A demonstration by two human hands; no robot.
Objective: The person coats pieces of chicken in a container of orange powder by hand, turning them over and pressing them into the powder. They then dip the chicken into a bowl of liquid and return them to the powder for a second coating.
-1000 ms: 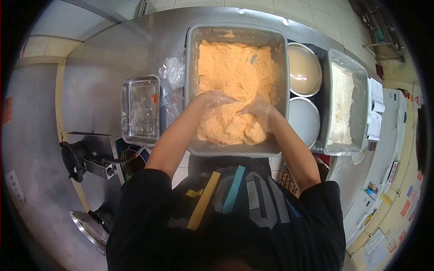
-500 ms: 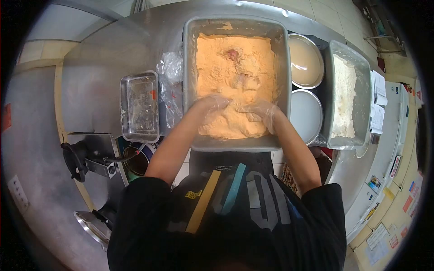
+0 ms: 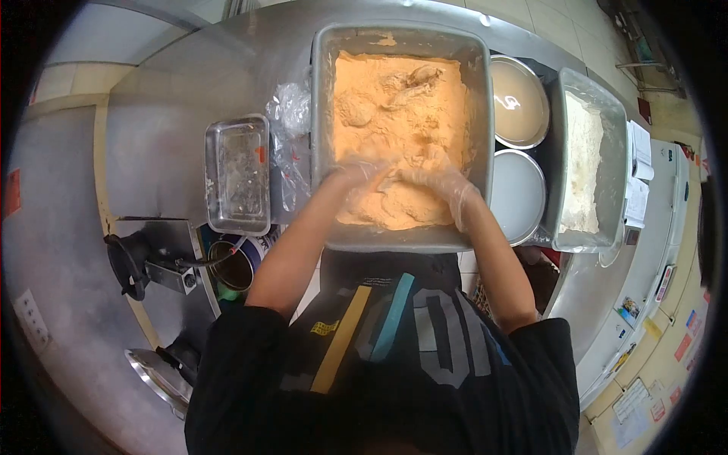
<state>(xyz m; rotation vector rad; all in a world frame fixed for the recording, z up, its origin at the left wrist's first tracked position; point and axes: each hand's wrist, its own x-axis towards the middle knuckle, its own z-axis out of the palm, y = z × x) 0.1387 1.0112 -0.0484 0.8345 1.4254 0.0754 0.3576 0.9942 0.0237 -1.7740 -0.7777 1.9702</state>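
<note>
Orange breading [image 3: 360,72], one bed, inside the grey tub [image 3: 324,98]. Coated meat pieces [image 3: 410,95]: exposed towards tub's far wall; coating well taken, I judge. Left hand [image 3: 358,172], right hand [image 3: 447,182]: gloved, in breading, near tub's middle; grasp, I cannot tell. Clear plastic [image 3: 293,110]: left of tub.

Left hand [image 3: 358,174]: motion-blurred, fingertips indistinct against the orange powder [image 3: 450,98].
Right hand [image 3: 441,182]: blurred; fingertip contact unclear.
Coated pieces [image 3: 410,95]: beyond both hands, undersides buried.
Open papers [image 3: 638,203]: well right of the hands, writing too small to read.
</note>
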